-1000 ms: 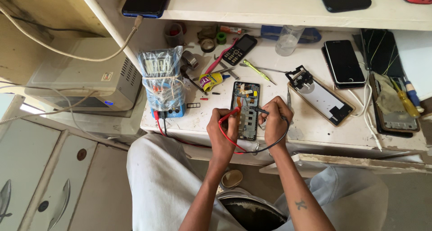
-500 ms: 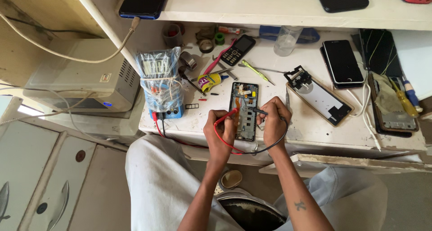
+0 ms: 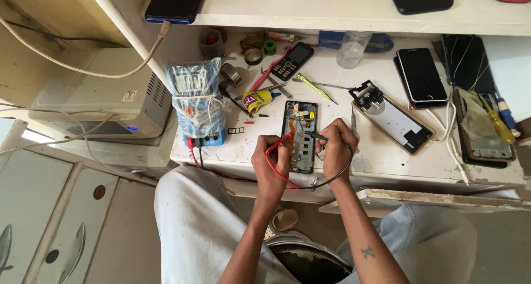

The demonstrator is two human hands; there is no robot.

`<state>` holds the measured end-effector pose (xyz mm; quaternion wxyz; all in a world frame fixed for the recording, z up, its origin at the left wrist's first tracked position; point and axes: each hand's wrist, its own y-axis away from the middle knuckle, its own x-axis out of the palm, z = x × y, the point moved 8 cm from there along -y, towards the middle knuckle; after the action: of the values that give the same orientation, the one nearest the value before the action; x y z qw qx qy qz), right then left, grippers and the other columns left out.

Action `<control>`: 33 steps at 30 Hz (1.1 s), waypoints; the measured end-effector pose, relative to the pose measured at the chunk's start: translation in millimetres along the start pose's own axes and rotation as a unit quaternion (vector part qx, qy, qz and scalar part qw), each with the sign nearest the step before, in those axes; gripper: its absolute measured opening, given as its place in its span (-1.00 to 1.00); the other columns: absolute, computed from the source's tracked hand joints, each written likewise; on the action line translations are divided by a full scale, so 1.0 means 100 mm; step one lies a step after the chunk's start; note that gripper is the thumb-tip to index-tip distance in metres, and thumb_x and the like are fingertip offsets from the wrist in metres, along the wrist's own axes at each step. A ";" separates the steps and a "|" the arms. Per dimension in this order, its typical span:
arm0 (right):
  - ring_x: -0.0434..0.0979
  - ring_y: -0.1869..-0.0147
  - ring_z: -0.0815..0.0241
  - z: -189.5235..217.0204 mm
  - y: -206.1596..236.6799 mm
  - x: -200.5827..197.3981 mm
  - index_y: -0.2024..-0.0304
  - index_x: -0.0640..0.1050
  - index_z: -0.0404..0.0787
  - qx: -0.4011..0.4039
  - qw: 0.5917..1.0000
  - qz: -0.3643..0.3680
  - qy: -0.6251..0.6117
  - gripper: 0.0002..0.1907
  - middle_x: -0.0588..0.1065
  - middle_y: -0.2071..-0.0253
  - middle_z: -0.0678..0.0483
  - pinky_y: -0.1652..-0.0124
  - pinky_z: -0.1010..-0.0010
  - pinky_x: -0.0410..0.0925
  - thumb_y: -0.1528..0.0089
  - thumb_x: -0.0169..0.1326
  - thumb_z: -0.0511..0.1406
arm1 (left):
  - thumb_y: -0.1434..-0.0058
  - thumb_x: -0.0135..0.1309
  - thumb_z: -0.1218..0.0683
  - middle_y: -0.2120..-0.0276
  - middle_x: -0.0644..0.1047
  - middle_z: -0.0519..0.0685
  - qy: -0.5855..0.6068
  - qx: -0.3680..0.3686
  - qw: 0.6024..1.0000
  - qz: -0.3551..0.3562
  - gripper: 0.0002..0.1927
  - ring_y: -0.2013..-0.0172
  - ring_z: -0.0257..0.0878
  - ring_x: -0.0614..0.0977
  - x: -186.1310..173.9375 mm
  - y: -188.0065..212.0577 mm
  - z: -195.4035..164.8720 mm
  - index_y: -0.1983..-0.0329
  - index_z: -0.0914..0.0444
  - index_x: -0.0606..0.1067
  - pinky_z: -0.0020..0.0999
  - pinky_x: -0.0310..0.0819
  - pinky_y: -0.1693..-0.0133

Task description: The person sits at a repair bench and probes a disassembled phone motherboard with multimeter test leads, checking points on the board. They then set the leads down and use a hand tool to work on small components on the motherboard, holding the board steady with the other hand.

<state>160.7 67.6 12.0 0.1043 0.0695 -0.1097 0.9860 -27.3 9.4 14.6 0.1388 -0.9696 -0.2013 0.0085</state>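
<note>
On the white table (image 3: 387, 162), right at its near edge, I see the opened smartphone (image 3: 300, 135) lying flat with its back cover off and its dark board and orange flex strip bare. So the opening is done, and I judge the work to be in its testing stage; nothing shows the phone closed up again or its cover near at hand.

My left hand (image 3: 271, 165) has its fingers closed on the red probe (image 3: 283, 143), whose tip rests on the lower part of the board. My right hand (image 3: 336, 148) pinches the black probe (image 3: 318, 135), its point touching the board higher up. Both rubbery leads loop off the table edge and run back to the multimeter (image 3: 198, 98), a boxy blue-based unit wrapped in crinkled clear plastic, standing upright to the left.

Round about lie hard, small things: a yellow-handled screwdriver (image 3: 313, 86), a yellow glue tube (image 3: 257, 101), a black keypad phone (image 3: 293, 60), a clear plastic cup (image 3: 353, 48) and rolls of tape. To the right sits a glossy black smartphone (image 3: 421, 73) face up, and a wooden-edged screen jig (image 3: 394, 120) with a pale panel set at an angle. The table top is scuffed and chipped along the front.
</note>
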 end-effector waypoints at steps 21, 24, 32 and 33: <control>0.32 0.60 0.30 0.03 0.01 0.00 0.50 0.36 -0.33 -0.006 1.000 0.001 0.000 -0.77 0.30 0.57 0.07 0.54 0.45 0.20 -0.29 -0.11 -0.41 | -0.31 0.01 0.17 0.54 0.55 0.01 0.005 -0.025 1.000 0.009 -0.84 0.57 -0.39 0.50 0.00 0.00 0.00 0.24 0.41 0.41 -0.45 0.41 0.51; 0.31 0.59 0.30 0.01 0.00 0.00 0.50 0.36 -0.33 -0.003 1.000 0.002 -0.005 -0.76 0.30 0.57 0.07 0.55 0.44 0.22 -0.30 -0.11 -0.41 | -0.33 -0.03 0.18 0.51 0.55 0.00 0.052 -0.051 0.997 0.009 -0.86 0.54 -0.41 0.48 0.02 0.01 0.07 0.24 0.41 0.41 -0.47 0.39 0.50; 0.32 0.59 0.30 -0.02 0.00 -0.01 0.49 0.37 -0.31 -0.003 1.000 -0.002 -0.026 -0.75 0.30 0.57 0.07 0.55 0.44 0.23 -0.30 -0.10 -0.38 | -0.40 -0.22 0.15 0.33 0.59 0.09 0.111 0.013 0.993 -0.026 -0.73 0.41 -0.30 0.50 -0.18 -0.06 0.00 0.33 0.43 0.39 -0.39 0.39 0.33; 0.32 0.58 0.30 -0.03 0.00 0.00 0.49 0.37 -0.31 0.001 1.000 -0.002 -0.027 -0.76 0.30 0.56 0.07 0.54 0.44 0.23 -0.30 -0.10 -0.38 | -0.41 -0.24 0.14 0.33 0.60 0.10 0.130 0.023 0.991 -0.030 -0.73 0.37 -0.28 0.54 -0.22 -0.10 -0.04 0.33 0.42 0.38 -0.37 0.47 0.25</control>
<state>160.3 68.2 9.5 0.1034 0.0961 -0.1116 0.9837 -50.8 8.2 20.0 0.1867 -0.9525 -0.2103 -0.1172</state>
